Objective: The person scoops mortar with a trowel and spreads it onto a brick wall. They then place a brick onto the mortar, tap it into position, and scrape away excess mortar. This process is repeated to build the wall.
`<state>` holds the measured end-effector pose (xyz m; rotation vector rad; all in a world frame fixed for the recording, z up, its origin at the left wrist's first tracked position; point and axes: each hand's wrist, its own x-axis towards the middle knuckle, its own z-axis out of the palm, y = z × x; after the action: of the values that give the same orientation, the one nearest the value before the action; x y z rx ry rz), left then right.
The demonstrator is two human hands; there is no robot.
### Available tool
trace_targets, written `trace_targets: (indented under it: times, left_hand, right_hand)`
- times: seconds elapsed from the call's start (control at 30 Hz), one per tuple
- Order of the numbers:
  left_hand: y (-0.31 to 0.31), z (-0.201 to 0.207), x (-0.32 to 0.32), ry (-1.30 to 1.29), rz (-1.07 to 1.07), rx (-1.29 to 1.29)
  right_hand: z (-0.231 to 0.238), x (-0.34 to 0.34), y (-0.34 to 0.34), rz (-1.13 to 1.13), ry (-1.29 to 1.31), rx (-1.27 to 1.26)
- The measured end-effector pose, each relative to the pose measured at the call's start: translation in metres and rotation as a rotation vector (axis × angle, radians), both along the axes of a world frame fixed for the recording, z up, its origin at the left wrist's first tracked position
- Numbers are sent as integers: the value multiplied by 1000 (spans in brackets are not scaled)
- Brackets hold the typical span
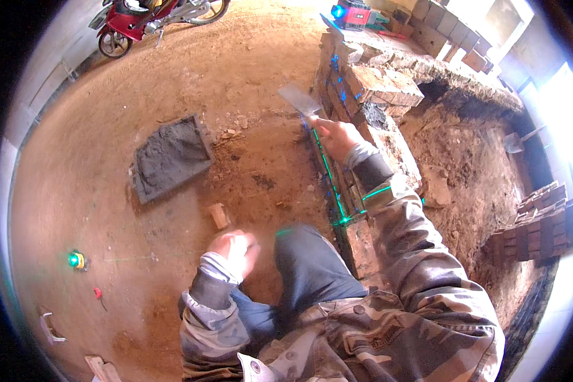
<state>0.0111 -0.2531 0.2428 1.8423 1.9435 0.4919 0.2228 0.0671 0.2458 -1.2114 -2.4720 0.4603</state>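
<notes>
My right hand (337,137) is closed round the handle of a trowel (297,99), its flat metal blade reaching out to the left beside a low brick wall (379,86). Below that wrist, a green laser line runs along the wall's edge and crosses another at a bright spot. In front of my left knee, my left hand (235,247) is smeared by motion, so its grip does not show. Just beyond it lies a small piece of brick (219,216) on the dirt. Grey mortar (170,153) fills a shallow square tray (207,137) farther left.
A green-lit laser level (77,260) sits on the floor at the left, near a small red object (98,293). Stacked bricks (530,232) stand at the right. A red motorcycle (134,25) is parked far left. A blue-lit device (351,14) rests on the wall's far end.
</notes>
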Motion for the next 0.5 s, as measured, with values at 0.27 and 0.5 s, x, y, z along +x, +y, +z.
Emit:
trace_targets:
  times: [0.27, 0.5]
  left_hand:
    - [5, 1, 4, -23, -19, -17]
    - [4, 1, 0, -75, -4, -22]
  right_hand:
    - [-27, 21, 22, -44, 3, 31]
    - [-13, 12, -3, -200, 16, 131]
